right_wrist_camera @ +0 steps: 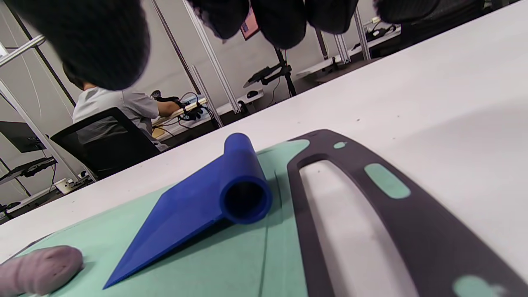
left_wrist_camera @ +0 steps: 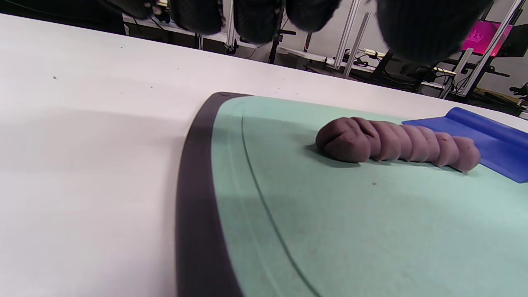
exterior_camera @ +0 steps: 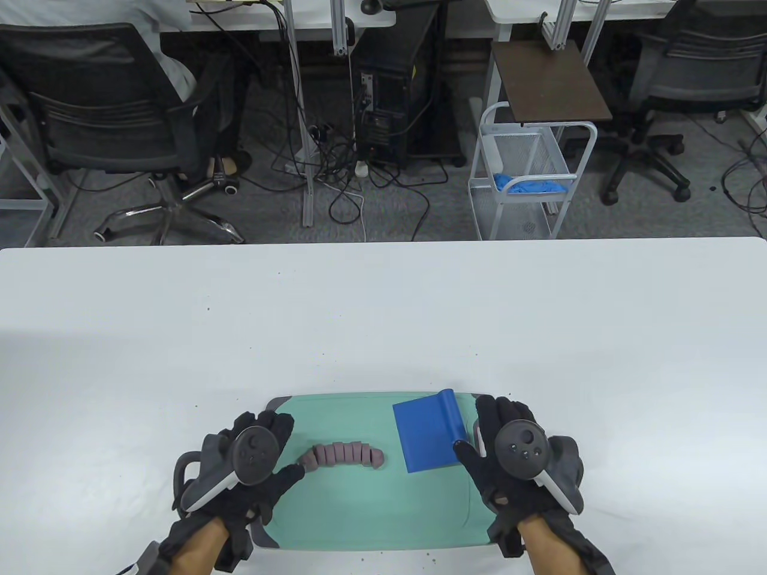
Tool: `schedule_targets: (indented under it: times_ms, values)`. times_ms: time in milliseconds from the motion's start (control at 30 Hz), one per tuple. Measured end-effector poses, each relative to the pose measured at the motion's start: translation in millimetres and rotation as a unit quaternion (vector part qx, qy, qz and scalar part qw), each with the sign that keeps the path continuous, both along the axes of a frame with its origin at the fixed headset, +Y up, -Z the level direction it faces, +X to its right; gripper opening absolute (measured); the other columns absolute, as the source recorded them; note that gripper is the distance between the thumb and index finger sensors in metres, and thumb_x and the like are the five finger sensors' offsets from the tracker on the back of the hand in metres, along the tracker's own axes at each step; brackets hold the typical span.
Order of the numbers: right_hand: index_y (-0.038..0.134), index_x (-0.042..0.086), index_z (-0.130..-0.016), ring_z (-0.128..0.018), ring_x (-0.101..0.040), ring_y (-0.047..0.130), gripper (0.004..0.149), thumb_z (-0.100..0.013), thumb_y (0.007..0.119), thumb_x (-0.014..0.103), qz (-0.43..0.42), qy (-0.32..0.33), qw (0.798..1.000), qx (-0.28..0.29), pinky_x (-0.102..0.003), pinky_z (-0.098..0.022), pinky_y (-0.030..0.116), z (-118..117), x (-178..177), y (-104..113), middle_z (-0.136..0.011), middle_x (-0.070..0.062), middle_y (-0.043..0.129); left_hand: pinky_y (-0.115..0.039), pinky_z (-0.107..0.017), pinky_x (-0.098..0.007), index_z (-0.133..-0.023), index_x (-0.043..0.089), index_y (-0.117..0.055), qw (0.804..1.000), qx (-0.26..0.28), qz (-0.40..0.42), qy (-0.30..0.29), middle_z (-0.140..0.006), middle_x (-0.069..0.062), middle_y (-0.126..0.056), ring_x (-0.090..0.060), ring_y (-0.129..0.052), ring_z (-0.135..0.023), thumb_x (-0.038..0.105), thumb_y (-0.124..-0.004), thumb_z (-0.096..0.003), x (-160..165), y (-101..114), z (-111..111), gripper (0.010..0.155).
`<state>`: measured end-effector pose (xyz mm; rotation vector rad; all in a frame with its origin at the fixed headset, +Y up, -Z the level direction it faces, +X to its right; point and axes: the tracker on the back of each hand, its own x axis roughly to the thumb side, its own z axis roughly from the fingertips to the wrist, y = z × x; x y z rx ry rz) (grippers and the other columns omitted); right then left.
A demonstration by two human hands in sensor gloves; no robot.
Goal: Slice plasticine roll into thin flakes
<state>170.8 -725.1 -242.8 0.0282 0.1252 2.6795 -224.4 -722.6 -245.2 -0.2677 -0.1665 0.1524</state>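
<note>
A mauve plasticine roll (exterior_camera: 343,455), scored into several segments, lies on the green cutting mat (exterior_camera: 371,509); it also shows in the left wrist view (left_wrist_camera: 396,142). A blue plastic scraper (exterior_camera: 428,430) with a rolled handle lies flat on the mat to the roll's right, also in the right wrist view (right_wrist_camera: 214,194). My left hand (exterior_camera: 272,455) hovers spread at the mat's left edge, its thumb tip by the roll's left end. My right hand (exterior_camera: 485,434) hovers spread over the mat's right edge beside the scraper handle. Both hands hold nothing.
The mat has a dark grey rim (left_wrist_camera: 194,198) and a handle slot on its right side (right_wrist_camera: 350,214). It lies near the front edge of the white table (exterior_camera: 383,317). Chairs, cables and a wire cart stand on the floor beyond the far edge.
</note>
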Motion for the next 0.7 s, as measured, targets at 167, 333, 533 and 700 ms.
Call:
schedule_targets:
  times_ms: [167, 333, 533, 700]
  values:
    - [0.028, 0.024, -0.112, -0.108, -0.048, 0.016, 0.093, -0.042, 0.078, 0.061, 0.004, 0.018, 0.998, -0.056, -0.072, -0.073, 0.027, -3, 1, -9, -0.118, -0.014, 0.020, -0.046, -0.080, -0.063, -0.109, 0.039, -0.037, 1.000, -0.019, 0.009, 0.002, -0.123, 0.005, -0.036, -0.037, -0.038, -0.116, 0.072, -0.070, -0.0325, -7, -4, -4, 0.089]
    - [0.024, 0.025, -0.112, -0.107, -0.048, 0.008, 0.096, -0.041, 0.077, 0.063, 0.024, 0.030, 0.995, -0.091, -0.073, -0.073, 0.021, -3, -3, -14, -0.118, -0.014, 0.014, -0.042, -0.080, -0.065, -0.109, 0.041, -0.034, 0.999, -0.038, 0.011, 0.008, -0.124, 0.006, -0.031, -0.038, -0.033, -0.117, 0.074, -0.070, -0.0315, -15, -10, -10, 0.092]
    - [0.023, 0.026, -0.112, -0.106, -0.047, 0.004, 0.096, -0.041, 0.077, 0.063, 0.029, 0.035, 0.993, -0.110, -0.073, -0.072, 0.017, -2, -5, -18, -0.117, -0.013, 0.011, -0.040, -0.080, -0.066, -0.109, 0.042, -0.032, 0.998, -0.050, 0.023, 0.011, -0.124, 0.006, -0.029, -0.038, -0.030, -0.117, 0.075, -0.069, -0.0305, -19, -12, -11, 0.093]
    - [0.023, 0.025, -0.112, -0.106, -0.047, 0.005, 0.096, -0.041, 0.077, 0.062, 0.030, 0.034, 0.993, -0.113, -0.073, -0.072, 0.017, -2, -6, -17, -0.117, -0.013, 0.012, -0.040, -0.080, -0.066, -0.109, 0.042, -0.031, 0.998, -0.051, 0.024, 0.006, -0.124, 0.006, -0.029, -0.038, -0.029, -0.117, 0.076, -0.069, -0.0302, -19, -12, -11, 0.094]
